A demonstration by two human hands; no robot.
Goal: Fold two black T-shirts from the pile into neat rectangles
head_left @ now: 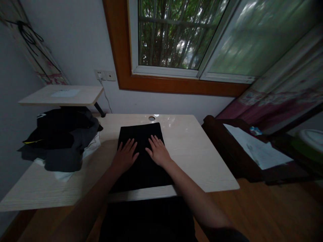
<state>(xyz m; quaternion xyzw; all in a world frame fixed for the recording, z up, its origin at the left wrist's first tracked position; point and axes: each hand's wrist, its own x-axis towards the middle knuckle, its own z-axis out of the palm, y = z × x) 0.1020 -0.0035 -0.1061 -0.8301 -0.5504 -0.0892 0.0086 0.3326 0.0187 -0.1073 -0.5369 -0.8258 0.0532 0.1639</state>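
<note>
A black garment [141,132] lies flat and folded into a long rectangle in the middle of a pale wooden table [196,151], its near end reaching the table's front edge. My left hand [126,155] rests palm down on the garment's left side with fingers spread. My right hand [157,150] lies palm down next to it on the right side, fingers also apart. Neither hand grips the cloth; both press flat on it.
A heap of dark and grey clothes [63,141] sits on the table's left end under a small raised shelf [63,95]. A cable hole [151,118] is at the table's far edge. A dark wooden piece with papers [254,148] stands to the right, below a window.
</note>
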